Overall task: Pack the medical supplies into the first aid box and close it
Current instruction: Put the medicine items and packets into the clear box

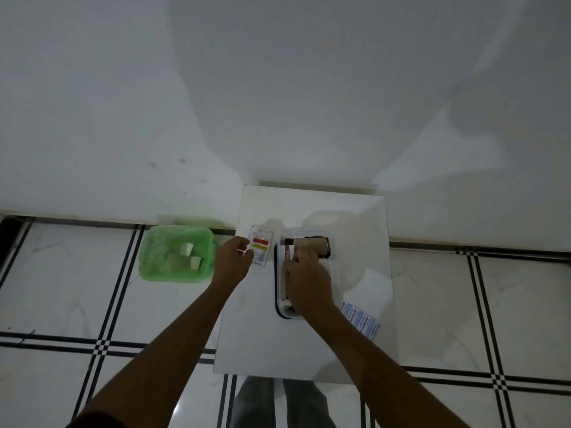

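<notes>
Head view: open first aid box [279,282] holds supplies.

The first aid box [279,279] lies open near the middle of the tabletop [309,350], with a roll [312,244] at its far end inside. Just left of the box a sachet [261,245] lies on the tabletop. Near the box's right front corner, flat packets [361,321] lie at the tabletop's right edge. Well left of the box, on the floor [61,288] against the wall [278,88], stands a bin [176,254] holding scraps.
</notes>
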Action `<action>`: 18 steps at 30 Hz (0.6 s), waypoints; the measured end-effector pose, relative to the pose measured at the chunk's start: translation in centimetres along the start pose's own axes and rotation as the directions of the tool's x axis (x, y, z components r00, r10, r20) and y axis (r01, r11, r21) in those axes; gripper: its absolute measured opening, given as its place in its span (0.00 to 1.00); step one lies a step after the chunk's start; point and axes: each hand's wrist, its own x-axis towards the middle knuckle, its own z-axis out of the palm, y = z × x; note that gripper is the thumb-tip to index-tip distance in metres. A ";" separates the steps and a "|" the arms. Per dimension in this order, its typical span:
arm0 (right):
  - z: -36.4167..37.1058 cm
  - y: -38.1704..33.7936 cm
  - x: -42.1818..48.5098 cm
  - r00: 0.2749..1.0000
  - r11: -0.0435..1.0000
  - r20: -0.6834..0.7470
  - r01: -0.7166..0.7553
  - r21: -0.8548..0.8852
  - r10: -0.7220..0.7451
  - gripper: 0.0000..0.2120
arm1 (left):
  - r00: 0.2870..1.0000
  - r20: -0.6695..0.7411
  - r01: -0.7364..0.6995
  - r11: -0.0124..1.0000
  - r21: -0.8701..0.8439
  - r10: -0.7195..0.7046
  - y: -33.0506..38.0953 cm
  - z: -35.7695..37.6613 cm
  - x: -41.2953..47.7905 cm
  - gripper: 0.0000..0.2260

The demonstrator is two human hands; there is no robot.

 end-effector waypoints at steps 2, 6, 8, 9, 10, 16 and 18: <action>-0.1 0.5 -0.5 0.999 0.996 0.041 0.030 -0.085 -0.027 0.18 | 1.000 0.019 0.022 1.000 0.021 -0.022 0.4 0.6 0.5 0.13; -0.5 1.3 -0.8 0.996 0.975 0.068 0.064 -0.213 -0.050 0.29 | 0.991 0.045 0.122 0.991 0.063 -0.125 0.3 2.1 2.3 0.20; -0.2 1.3 -0.4 0.995 0.971 0.061 0.085 -0.225 -0.073 0.28 | 0.988 0.014 0.152 0.980 0.132 -0.155 -0.7 3.2 3.3 0.28; 0.0 1.3 -0.2 0.995 0.971 0.060 0.095 -0.220 -0.084 0.27 | 0.987 0.003 0.159 0.974 0.160 -0.162 -0.9 3.6 3.7 0.31; 0.1 1.3 0.0 0.995 0.971 0.058 0.096 -0.221 -0.085 0.25 | 0.986 0.002 0.162 0.970 0.181 -0.165 -0.3 3.7 3.6 0.32; 0.0 2.8 -0.2 0.995 1.000 -0.098 0.012 -0.009 -0.013 0.15 | 0.959 0.038 0.274 0.954 0.120 -0.281 -1.6 4.8 4.8 0.30; -1.1 3.4 -0.8 0.983 0.992 -0.179 -0.012 0.128 0.035 0.13 | 0.965 0.048 0.256 0.966 0.046 -0.258 -0.1 3.7 3.5 0.15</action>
